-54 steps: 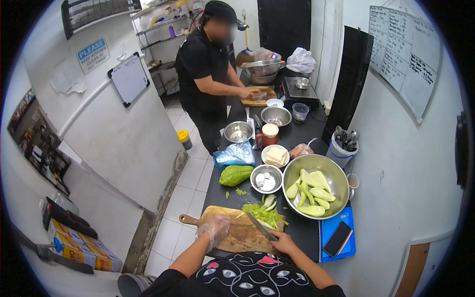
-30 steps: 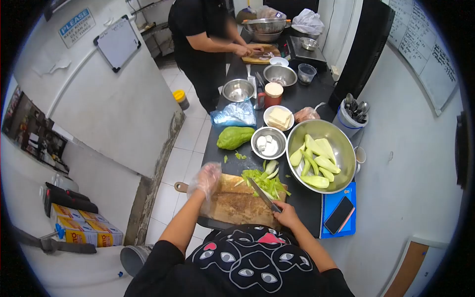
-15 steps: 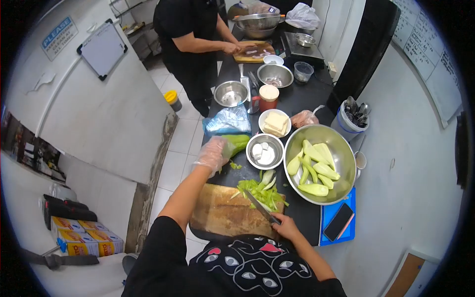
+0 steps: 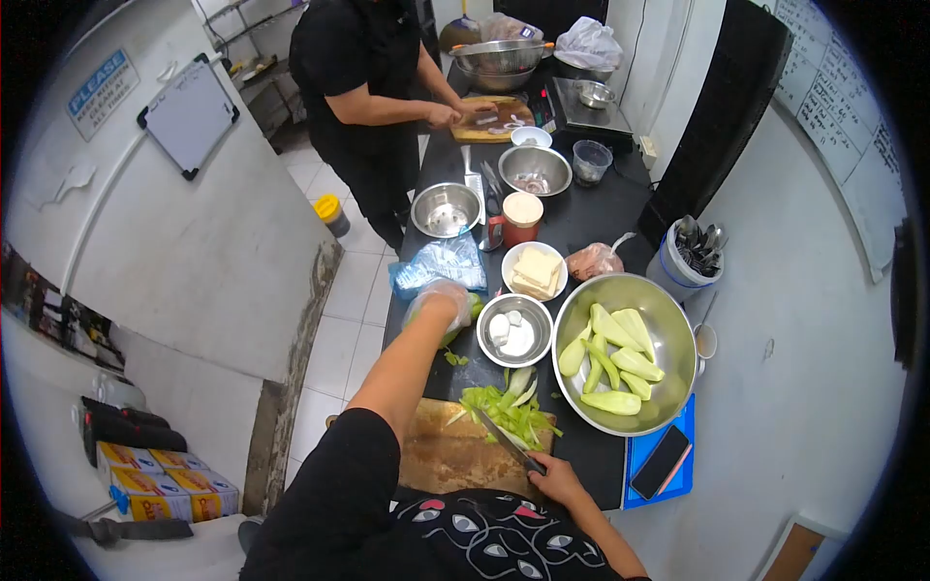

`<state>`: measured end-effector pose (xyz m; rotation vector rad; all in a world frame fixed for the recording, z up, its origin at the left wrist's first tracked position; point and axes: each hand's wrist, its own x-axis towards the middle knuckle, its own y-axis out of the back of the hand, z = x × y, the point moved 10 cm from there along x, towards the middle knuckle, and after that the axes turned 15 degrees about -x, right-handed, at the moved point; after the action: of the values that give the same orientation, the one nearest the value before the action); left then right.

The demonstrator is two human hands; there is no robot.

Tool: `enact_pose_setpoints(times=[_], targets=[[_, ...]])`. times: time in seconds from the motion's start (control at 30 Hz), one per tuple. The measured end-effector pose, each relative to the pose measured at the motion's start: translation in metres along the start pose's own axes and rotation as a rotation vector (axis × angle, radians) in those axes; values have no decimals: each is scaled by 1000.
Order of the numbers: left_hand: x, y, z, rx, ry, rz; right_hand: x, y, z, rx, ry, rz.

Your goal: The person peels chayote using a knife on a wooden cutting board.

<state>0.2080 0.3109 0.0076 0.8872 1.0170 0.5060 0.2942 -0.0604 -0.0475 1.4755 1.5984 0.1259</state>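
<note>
My right hand (image 4: pixel 556 476) is closed around the dark handle of a knife (image 4: pixel 506 439). Its blade lies over the wooden cutting board (image 4: pixel 455 465), against a heap of green peelings (image 4: pixel 509 412). Farther forward, my left hand (image 4: pixel 441 302), in a clear plastic glove, reaches over a light green vegetable (image 4: pixel 474 308) and appears to grip it. My wrist and palm hide the fingers and most of the vegetable. Beside this hand are a crumpled blue plastic bag (image 4: pixel 441 261) and a small metal bowl (image 4: pixel 514 329) with white pieces in it.
To the right, a large metal bowl (image 4: pixel 572 405) holds several peeled pale-green vegetables. Beyond are a plate of white slabs (image 4: pixel 536 269), a red lidded container (image 4: pixel 521 221) and metal bowls. A phone (image 4: pixel 662 463) lies on a blue item. Across the table, another person (image 4: pixel 358 97) works at a second board.
My left hand has moved in over the green vegetable and now covers more of it. The right hand still holds the knife at the peelings. The camera view has shifted slightly.
</note>
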Motion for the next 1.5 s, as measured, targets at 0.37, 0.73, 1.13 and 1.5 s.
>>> enact_pose_setpoints(times=[0.37,0.73,1.13,1.5], targets=[[-48,-34,-85,-819,418,41,-4,2,-2,7,-16,-3],[-54,-99,-111,-2167,-166,108,-7,5,-14,-93,50,27],[-140,-122,-59,-2575,-293,18,-17,2,-29,-168,257,54],[-169,-179,-55,-2698,-138,48,-21,5,-23,165,95,-18]])
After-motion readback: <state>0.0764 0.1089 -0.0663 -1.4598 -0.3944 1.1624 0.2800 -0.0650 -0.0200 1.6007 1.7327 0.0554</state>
